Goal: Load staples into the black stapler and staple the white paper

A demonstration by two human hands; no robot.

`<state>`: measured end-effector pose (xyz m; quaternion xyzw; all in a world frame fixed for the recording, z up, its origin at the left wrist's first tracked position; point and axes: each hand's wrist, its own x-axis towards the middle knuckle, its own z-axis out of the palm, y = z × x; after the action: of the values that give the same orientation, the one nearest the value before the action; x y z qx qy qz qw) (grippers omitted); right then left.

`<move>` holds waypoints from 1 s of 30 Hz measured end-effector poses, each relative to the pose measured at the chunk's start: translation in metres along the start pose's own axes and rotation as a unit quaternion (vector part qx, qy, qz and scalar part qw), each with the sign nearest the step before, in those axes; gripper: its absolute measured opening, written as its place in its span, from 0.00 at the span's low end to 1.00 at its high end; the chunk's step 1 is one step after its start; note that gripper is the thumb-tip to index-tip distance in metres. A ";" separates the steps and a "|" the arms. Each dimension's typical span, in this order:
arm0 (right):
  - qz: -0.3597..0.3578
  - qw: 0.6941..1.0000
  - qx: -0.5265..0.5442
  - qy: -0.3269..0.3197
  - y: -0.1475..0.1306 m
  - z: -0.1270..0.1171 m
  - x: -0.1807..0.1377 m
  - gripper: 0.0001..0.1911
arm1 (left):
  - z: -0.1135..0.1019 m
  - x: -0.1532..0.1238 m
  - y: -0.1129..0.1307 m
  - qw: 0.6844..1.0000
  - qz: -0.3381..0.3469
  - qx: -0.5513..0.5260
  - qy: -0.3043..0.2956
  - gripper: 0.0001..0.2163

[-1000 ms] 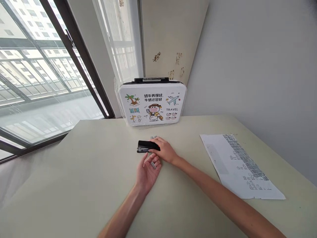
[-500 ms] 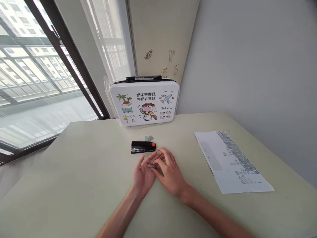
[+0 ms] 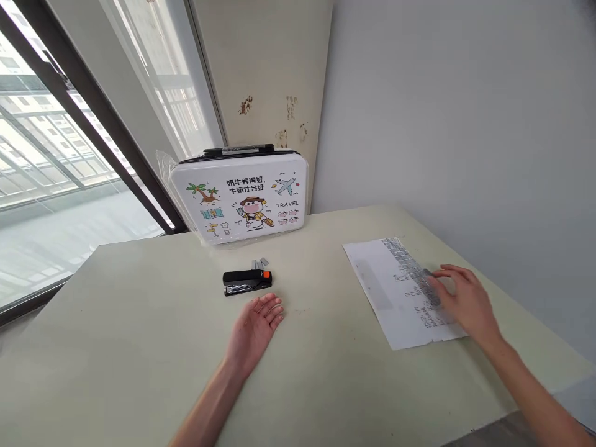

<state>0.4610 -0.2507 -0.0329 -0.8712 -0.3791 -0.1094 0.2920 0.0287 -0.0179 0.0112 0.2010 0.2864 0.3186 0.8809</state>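
My left hand (image 3: pixel 257 323) rests palm up, fingers loosely stretched out and nothing in it. Just beyond its fingertips lies a black stapler (image 3: pixel 247 282) with an orange patch at its right end. Several grey strips of staples (image 3: pixel 259 264) lie behind the stapler. Over at the right, my right hand (image 3: pixel 465 301) pinches a small grey strip of staples (image 3: pixel 427 273) between thumb and fingers, slightly blurred. It is above the right part of a printed white sheet of paper (image 3: pixel 372 282); whether it touches the paper I cannot tell.
A white carry case (image 3: pixel 242 198) with cartoon prints, partly in clear plastic wrap, stands at the back of the pale table (image 3: pixel 139 323). A grey wall (image 3: pixel 442 124) runs along the right, and a sliding window (image 3: pixel 69 155) is at the left.
My right hand has left my left palm and moved right over the paper, carrying the grey strip of staples. My left hand now lies empty. The view has turned to the right.
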 end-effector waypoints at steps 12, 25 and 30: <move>0.045 0.999 -0.015 0.003 0.021 -0.006 -0.012 0.25 | 0.007 -0.002 0.004 1.000 -0.001 0.002 -0.005 0.07; -0.307 0.892 0.220 -0.248 -0.198 0.005 -0.138 0.17 | 0.004 0.000 0.004 1.000 0.002 0.002 -0.002 0.06; -0.312 0.893 0.213 -0.247 -0.202 0.010 -0.140 0.19 | 0.005 0.001 0.003 1.000 0.006 0.003 0.000 0.05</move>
<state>0.2178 -0.2186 -0.0126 -0.6245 -0.7052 0.1073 0.3181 0.0309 -0.0158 0.0165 0.2051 0.2865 0.3234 0.8782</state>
